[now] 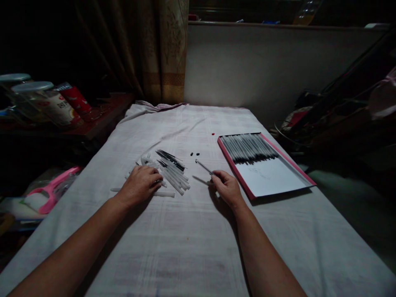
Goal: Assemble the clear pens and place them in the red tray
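Note:
My right hand (227, 187) pinches a slim pen (204, 166), its far end tilted up and left above the cloth. My left hand (140, 183) rests with curled fingers over a pile of whitish pen caps (145, 159); what its fingertips hold, if anything, is hidden. Beside it, black-tipped refills (170, 156) and clear pen barrels (175, 177) lie in a loose bunch. One long white pen piece (165, 194) lies just under the left hand. Two small black plugs (194, 154) sit beyond the right hand's pen.
A shallow pink-edged box (238, 173) at the right holds a row of clear pens with dark ends (247, 146). Farther back lies a small red piece (213, 133). Jars (51, 103) stand on a side table at left, near pink-handled scissors (51, 194).

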### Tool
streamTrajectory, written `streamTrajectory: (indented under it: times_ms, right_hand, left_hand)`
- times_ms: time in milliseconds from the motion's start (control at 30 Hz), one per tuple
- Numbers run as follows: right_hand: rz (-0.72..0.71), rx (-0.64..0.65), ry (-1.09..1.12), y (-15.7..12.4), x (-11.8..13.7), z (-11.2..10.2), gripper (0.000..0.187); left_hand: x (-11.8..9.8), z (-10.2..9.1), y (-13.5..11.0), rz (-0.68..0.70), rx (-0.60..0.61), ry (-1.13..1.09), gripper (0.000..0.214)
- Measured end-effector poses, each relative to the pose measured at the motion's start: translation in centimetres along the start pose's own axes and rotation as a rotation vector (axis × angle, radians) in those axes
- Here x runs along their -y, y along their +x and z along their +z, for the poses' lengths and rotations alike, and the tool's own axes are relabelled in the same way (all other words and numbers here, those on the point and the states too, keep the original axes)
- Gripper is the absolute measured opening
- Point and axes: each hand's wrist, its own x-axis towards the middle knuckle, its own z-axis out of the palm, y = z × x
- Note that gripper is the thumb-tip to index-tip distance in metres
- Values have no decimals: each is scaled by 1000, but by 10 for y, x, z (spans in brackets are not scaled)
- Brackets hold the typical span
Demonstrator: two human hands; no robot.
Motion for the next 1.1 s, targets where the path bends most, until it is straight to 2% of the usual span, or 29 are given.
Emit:
streamTrajectory:
  times_ms: [133, 300, 500, 633, 767, 933, 1100]
  right_hand:
    - [-10, 26, 25, -2, 7, -1, 42]
    - [-99, 186, 86, -12, 26, -1, 36]
    - [-69, 304, 113, -20, 31, 7, 31]
    - [-62, 326, 115, -20, 29, 8, 31]
    - [-55, 330, 131, -20, 29, 7, 30]
    - [-62, 345, 177, -21, 32, 7, 26]
    - [-55, 395, 162, -22, 35, 8, 28]
  left_hand:
    - [-6, -1, 6, 12, 22, -10, 19]
    - [-19, 6, -1, -51, -70, -263, 24]
    - [-35, 29, -12, -26, -177, -212, 31]
    - [-40, 29, -13, -65, -248, -281, 30]
    - [-47, 24, -15, -216, -253, -638, 32]
    - [-59, 15, -16, -522, -120, -1224, 47]
    - [-64, 10, -13, -691, -24, -1537, 59]
